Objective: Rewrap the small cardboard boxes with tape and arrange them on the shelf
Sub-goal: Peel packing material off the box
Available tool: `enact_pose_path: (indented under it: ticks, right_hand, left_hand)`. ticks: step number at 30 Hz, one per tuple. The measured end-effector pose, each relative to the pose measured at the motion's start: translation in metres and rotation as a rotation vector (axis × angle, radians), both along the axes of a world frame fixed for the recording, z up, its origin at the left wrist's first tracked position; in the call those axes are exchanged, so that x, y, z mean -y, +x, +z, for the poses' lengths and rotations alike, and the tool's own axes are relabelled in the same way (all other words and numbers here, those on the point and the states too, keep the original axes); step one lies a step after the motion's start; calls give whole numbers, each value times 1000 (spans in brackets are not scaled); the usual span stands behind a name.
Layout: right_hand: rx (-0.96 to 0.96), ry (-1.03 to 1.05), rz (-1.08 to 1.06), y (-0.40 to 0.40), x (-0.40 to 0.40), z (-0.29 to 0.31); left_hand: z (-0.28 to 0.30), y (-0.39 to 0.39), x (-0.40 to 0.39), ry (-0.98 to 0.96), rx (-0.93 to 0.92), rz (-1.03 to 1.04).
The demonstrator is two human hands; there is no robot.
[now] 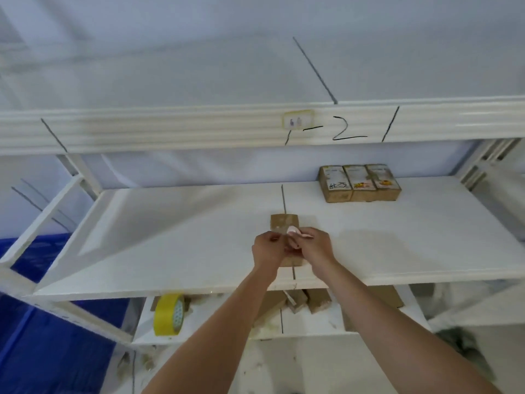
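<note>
A small brown cardboard box [284, 222] lies on the white middle shelf [170, 237], near its front edge. Both my hands work over it. My left hand [267, 249] pinches something thin at the box's near side, probably clear tape. My right hand [315, 245] pinches a pale pink strip [294, 231] on top of the box. The box's near half is hidden by my hands. Three taped boxes [359, 182] with printed labels stand side by side at the back right of the same shelf.
A yellow tape roll [169, 314] stands on edge on the lower shelf, left of several loose brown boxes [318, 300]. An upper shelf beam [199, 129] with handwritten marks runs overhead. Blue sheeting [42, 322] covers the floor at left.
</note>
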State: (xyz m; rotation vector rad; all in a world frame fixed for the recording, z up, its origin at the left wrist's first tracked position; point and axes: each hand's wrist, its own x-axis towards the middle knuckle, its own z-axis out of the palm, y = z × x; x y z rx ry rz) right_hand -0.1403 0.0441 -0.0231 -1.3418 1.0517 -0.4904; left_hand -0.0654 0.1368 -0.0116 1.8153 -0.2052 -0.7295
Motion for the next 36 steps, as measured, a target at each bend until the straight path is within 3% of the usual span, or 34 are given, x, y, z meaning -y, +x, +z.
enact_pose_path:
  ticks: [8, 14, 19, 29, 36]
  right_hand:
    - [23, 69, -15, -92, 83, 8]
    - [-110, 8, -76, -139, 134, -9]
    - [-220, 13, -160, -162, 165, -24]
    - [-410, 86, -210, -171, 198, -46]
    - [-608, -8, -143, -163, 191, -50]
  left_hand:
    - [2, -75, 98, 8, -27, -134]
    - [-11, -113, 149, 73, -34, -254]
    - [-29, -134, 177, 139, -26, -493]
    - [-47, -158, 198, 299, 21, -743]
    - [-34, -145, 176, 250, -5, -695]
